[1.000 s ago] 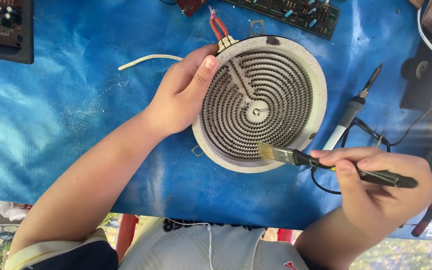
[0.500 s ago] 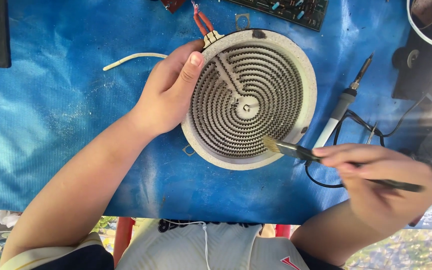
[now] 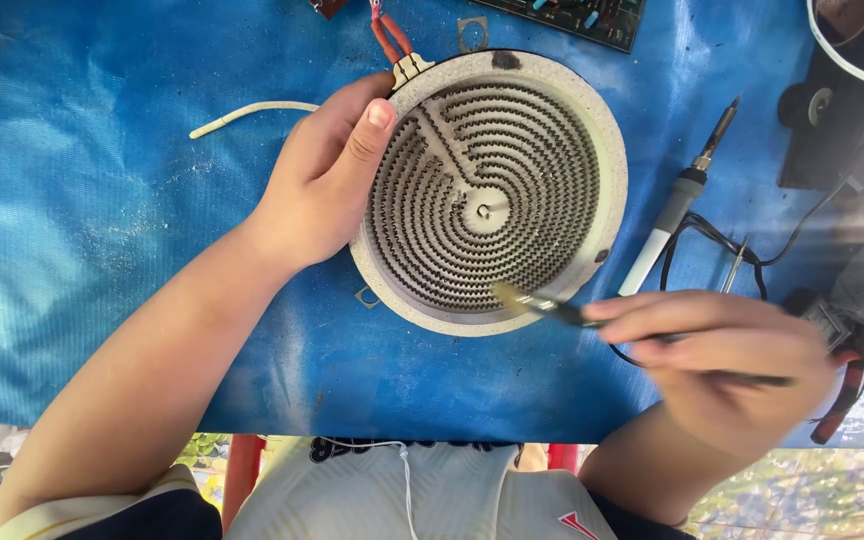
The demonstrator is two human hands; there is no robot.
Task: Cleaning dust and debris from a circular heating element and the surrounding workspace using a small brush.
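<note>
While the right hand (image 3: 727, 365) sat closest to the camera, it pinched a thin dark-handled brush (image 3: 592, 318) between fingers and thumb, bristles laid on the near rim of the round heating element (image 3: 492, 190). The hand looked blurred, so I couldn't tell exactly how each finger sat. The low grip probably let the bristles sweep flat along the edge.

A bit further out, the left hand (image 3: 322, 185) was curled over the left side of the element, thumb hooked over the rim onto the coil, fingers closed together against the outside wall. My guess is that it was there to stop the disc from spinning or sliding on the blue tarp (image 3: 102, 200).

The element itself was basically a shallow whitish dish, and inside it was the spiral heater coil plus a straight strip running from the centre toward the terminal at the far-left edge, where two red wires (image 3: 390, 35) came off.

Right of it lay a soldering iron (image 3: 674, 205), tip pointing away, with its black cable looping near the right hand. Farther back: a white bit of tubing (image 3: 247, 112) and a green circuit board (image 3: 577, 15) at the far edge.
</note>
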